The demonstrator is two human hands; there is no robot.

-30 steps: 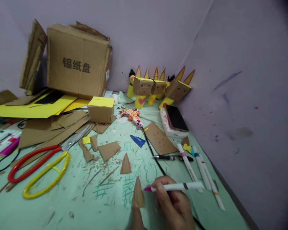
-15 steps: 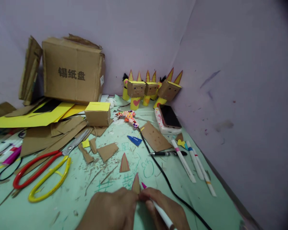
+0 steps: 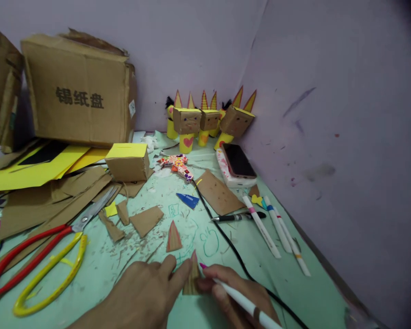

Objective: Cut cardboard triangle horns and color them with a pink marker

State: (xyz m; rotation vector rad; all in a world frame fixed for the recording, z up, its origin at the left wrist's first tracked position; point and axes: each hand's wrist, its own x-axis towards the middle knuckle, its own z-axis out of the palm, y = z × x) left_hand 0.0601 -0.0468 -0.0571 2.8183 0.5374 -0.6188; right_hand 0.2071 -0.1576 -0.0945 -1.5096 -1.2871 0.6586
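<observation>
A: Okay, nearest first. Your left hand [image 3: 147, 292] lies flat on the green table cover [image 3: 99, 274], fingers spread, not clenched; the fingertips [image 3: 183, 273] press the cardboard triangle [image 3: 192, 276] down.

B: And your right hand [image 3: 238, 297]?

A: Curled tight round a white marker [image 3: 241, 301], pink tip [image 3: 203, 266] just beside the triangle's right edge. Triangle sits between your two hands, touching the left one. Its long axis runs away from you, point toward the wall. Both hands are at it; the left one holds it, the marker comes in from the right.

B: Further out?

A: A second striped cardboard triangle [image 3: 173, 237] just beyond, lying free. A black cable [image 3: 226, 237] runs past your right hand. Red-and-yellow scissors [image 3: 37, 260] to the left, well apart. Cardboard scraps [image 3: 145, 220] and a blue paper scrap [image 3: 188, 200] mid-table. Right of those, a black pen [image 3: 238, 217] and white markers [image 3: 277, 226] lying loose.

B: Containers?

A: A small cardboard box with a yellow top [image 3: 128, 162], closed, so you can't see inside. A phone [image 3: 238, 161] rests on a white pack [image 3: 226, 172] by the right wall. At the back left, a big cardboard carton [image 3: 77, 91], flaps torn, contents hidden; yellow paper sheets [image 3: 27, 167] lie under it.

B: Farthest?

A: Little cardboard figures with pointed ears [image 3: 205, 121], standing in the corner.
</observation>
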